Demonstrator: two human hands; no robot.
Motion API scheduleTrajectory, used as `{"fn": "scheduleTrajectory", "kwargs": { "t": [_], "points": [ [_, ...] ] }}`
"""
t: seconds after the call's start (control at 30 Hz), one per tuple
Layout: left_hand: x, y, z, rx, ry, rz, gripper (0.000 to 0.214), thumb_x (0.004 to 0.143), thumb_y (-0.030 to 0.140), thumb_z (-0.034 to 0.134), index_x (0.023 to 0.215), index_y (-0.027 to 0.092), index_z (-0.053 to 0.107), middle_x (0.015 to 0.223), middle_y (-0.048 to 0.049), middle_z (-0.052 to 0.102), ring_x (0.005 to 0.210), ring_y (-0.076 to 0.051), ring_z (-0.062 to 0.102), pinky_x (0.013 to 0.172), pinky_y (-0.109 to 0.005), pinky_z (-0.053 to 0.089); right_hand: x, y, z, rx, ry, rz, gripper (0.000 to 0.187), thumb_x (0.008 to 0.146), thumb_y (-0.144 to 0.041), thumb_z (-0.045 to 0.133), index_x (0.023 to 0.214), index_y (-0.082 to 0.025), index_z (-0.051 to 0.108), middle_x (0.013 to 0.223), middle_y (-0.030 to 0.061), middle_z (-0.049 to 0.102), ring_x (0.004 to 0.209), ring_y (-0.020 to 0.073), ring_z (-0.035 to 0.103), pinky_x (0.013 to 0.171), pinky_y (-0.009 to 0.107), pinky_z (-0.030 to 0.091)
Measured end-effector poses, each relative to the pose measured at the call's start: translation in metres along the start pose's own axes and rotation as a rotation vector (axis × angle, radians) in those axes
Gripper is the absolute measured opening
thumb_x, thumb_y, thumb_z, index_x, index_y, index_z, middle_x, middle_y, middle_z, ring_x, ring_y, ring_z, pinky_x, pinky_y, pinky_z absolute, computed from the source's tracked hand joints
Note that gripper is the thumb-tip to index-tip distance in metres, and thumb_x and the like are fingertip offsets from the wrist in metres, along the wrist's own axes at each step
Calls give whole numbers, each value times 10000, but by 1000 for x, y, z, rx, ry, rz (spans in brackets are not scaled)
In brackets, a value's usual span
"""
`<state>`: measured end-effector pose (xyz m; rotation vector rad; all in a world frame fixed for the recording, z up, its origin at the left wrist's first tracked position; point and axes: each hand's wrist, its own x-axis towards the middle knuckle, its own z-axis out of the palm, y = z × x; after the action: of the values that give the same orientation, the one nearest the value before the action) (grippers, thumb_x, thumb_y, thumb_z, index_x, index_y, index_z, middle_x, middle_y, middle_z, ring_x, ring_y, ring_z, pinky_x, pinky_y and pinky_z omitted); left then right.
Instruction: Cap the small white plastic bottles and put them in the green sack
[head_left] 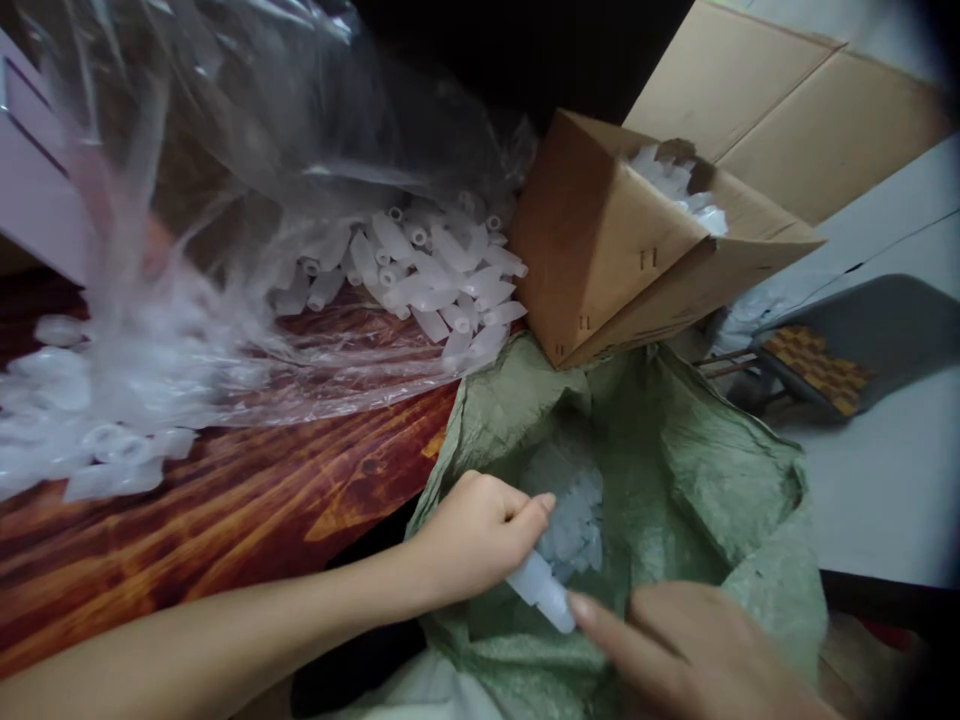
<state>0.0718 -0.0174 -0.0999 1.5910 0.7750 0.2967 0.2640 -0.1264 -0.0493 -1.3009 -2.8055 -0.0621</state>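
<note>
My left hand (480, 530) is closed around a translucent white plastic bottle (541, 590), whose lower end sticks out of the fist. The index finger of my right hand (690, 640) is stretched out and touches that protruding end; the other fingers look curled and slightly blurred. Both hands are over the open mouth of a green woven sack (757, 500). Inside the sack lies a heap of translucent plastic pieces (574, 520). On the table to the left, many similar small bottles (427, 265) with narrow open necks are piled at the mouth of a clear plastic bag (300, 130).
More white bottles (112, 440) lie on the left of the reddish wooden table (300, 500). A tilted cardboard box (592, 240) holding white pieces stands against the sack's far rim. Beyond, on the right, is a grey chair (892, 340) with a checkered patch.
</note>
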Motion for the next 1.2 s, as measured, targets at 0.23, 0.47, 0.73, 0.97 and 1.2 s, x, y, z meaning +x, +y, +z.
{"fn": "scheduleTrajectory", "kwargs": {
  "t": [0.23, 0.47, 0.73, 0.97, 1.2],
  "points": [
    [0, -1, 1, -23, -2, -9, 544, 912, 478, 385, 481, 173, 254, 487, 45, 204, 465, -77, 215, 449, -249, 150, 2, 3, -2, -21, -36, 0, 391, 925, -107, 309, 1296, -158, 422, 599, -44, 534, 433, 152, 517, 402, 303, 340],
    [1, 1, 2, -78, 5, -57, 544, 900, 488, 385, 476, 180, 241, 479, 43, 206, 458, -77, 207, 445, -247, 142, 13, 0, -4, -25, 15, 50, 288, 1005, -192, 293, 1212, -138, 487, 599, -40, 537, 438, 144, 518, 402, 297, 350],
    [1, -2, 14, -453, -49, -518, 520, 879, 619, 386, 567, 203, 411, 393, 49, 353, 340, -91, 279, 377, -225, 163, 35, -8, 8, -21, 147, 107, 269, 1033, -320, 295, 943, -193, 514, 613, -22, 556, 483, 169, 533, 456, 313, 361],
    [-8, 4, 11, 46, 184, 66, 588, 994, 511, 249, 546, 166, 407, 521, 15, 396, 497, -101, 386, 495, -240, 280, 32, -11, 9, 410, 81, 365, 272, 1023, -280, 293, 851, -222, 496, 640, -42, 585, 533, 109, 596, 507, 232, 420],
    [15, 18, -62, 997, 601, 218, 285, 974, 330, 376, 1031, 177, 610, 1052, -116, 627, 996, -262, 568, 858, -362, 420, -32, 44, 37, 441, 235, 1184, 625, 733, -640, 622, 1176, -206, 544, 645, -13, 567, 559, 206, 601, 532, 314, 465]
  ]
}}
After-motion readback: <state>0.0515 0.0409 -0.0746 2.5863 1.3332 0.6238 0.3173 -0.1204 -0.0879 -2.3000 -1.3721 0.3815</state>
